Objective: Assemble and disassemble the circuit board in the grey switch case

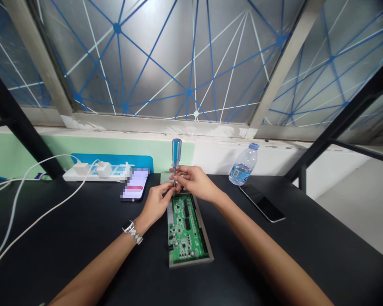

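Observation:
A screwdriver (176,152) with a clear blue handle stands upright over the far end of a green circuit board (185,229) set in a grey metal frame. Its shaft is pinched between the fingers of my right hand (193,180), just below the handle. My left hand (158,199), with a watch on its wrist, has thumb and fingertips closed together low by the shaft, at the board's far left corner. Whether those fingertips grip the shaft or a small part there I cannot make out. The screwdriver's tip is hidden by the fingers.
On the left are a white power strip (70,175) with plugs and cables, and a lit phone (142,180). A water bottle (244,163) leans at the back right, near a dark phone (263,203). Black metal posts (301,163) flank the black table (242,272).

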The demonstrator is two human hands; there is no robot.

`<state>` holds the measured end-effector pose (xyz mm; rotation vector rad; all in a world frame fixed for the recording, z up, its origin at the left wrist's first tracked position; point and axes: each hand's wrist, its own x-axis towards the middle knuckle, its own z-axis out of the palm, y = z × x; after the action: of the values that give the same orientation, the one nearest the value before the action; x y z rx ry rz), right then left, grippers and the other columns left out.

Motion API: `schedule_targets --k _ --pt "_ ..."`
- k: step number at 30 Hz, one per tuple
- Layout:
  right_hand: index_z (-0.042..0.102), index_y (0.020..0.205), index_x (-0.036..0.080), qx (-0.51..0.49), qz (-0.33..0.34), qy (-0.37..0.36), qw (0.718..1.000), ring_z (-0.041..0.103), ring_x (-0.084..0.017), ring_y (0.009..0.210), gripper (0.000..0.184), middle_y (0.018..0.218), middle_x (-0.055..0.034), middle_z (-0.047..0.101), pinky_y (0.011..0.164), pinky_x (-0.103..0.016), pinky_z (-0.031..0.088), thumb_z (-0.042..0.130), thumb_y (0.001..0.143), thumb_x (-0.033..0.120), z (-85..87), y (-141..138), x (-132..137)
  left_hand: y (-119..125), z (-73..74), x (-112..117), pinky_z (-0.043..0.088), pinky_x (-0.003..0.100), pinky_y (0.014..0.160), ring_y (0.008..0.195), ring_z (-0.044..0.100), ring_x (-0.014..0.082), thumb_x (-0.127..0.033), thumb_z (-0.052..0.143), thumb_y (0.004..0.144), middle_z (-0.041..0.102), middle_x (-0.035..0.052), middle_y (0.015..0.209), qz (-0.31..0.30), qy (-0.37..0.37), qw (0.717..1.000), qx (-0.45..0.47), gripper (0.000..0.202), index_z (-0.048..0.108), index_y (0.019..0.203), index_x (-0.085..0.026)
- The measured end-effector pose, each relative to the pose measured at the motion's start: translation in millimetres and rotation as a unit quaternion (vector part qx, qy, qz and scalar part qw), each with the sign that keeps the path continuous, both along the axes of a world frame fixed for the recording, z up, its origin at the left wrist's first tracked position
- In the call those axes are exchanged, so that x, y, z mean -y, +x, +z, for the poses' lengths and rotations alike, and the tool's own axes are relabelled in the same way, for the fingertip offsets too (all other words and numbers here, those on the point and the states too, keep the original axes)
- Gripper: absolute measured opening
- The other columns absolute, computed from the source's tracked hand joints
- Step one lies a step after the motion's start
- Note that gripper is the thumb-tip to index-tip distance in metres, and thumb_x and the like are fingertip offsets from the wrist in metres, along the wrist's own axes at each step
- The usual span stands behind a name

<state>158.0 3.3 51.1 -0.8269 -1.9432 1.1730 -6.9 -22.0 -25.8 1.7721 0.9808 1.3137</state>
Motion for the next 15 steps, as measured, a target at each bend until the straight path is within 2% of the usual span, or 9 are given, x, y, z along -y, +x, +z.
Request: schedule_targets --k 4,7,10,12,15 --pt "0.068 0.098 0.013 0.024 -0.027 0.025 0.999 0.067 -0.015 0.057 0.017 0.07 -0.003 0.069 0.062 -0.028 0.056 0.059 0.09 0.026 1.5 -1 4 0 3.7 1 0.05 0.029 0.082 0.09 0.068 0.0211 -0.027 0.052 0.096 0.074 0.0067 0.099 -0.006 0.008 1.0 -0.016 0.023 0.072 0.102 -0.016" --pt "0.067 0.083 0.015 0.054 -0.083 0.09 0.991 0.067 -0.015 0.054 0.014 0.065 -0.0016 0.069 0.06 -0.026 0.053 0.06 0.088 0.027 3.9 -4 9 0 3.6 0 0.05 0.03 0.083 0.09 0.067 0.0213 -0.027 0.051 0.096 0.074 0.0072 0.1 -0.008 0.012 1.0 -0.025 0.024 0.071 0.103 -0.015" --pt "0.066 0.076 0.017 0.076 -0.137 0.132 0.979 0.066 -0.015 0.054 0.017 0.064 -0.001 0.068 0.059 -0.026 0.052 0.061 0.088 0.028 3.8 -8 13 -1 1.0 -2 0.05 0.03 0.084 0.086 0.067 0.0204 -0.026 0.05 0.096 0.074 0.0071 0.103 -0.002 0.023 0.999 -0.043 0.024 0.07 0.101 -0.015" --pt "0.065 0.077 0.017 0.082 -0.149 0.137 0.976 0.067 -0.015 0.056 0.017 0.066 -0.0011 0.068 0.061 -0.026 0.052 0.062 0.088 0.03 3.5 -9 13 -2 -0.4 -3 0.05 0.03 0.085 0.086 0.067 0.0201 -0.025 0.05 0.096 0.074 0.0068 0.105 0.001 0.027 0.998 -0.048 0.023 0.07 0.102 -0.016" --pt "0.063 0.094 0.017 0.057 -0.131 0.109 0.984 0.065 -0.013 0.058 0.02 0.086 -0.0037 0.07 0.054 -0.024 0.05 0.063 0.087 0.037 6.1 -8 11 -2 -0.3 -3 0.05 0.03 0.083 0.087 0.068 0.0205 -0.025 0.049 0.097 0.075 0.0066 0.103 0.001 0.025 0.999 -0.046 0.024 0.07 0.105 -0.016"
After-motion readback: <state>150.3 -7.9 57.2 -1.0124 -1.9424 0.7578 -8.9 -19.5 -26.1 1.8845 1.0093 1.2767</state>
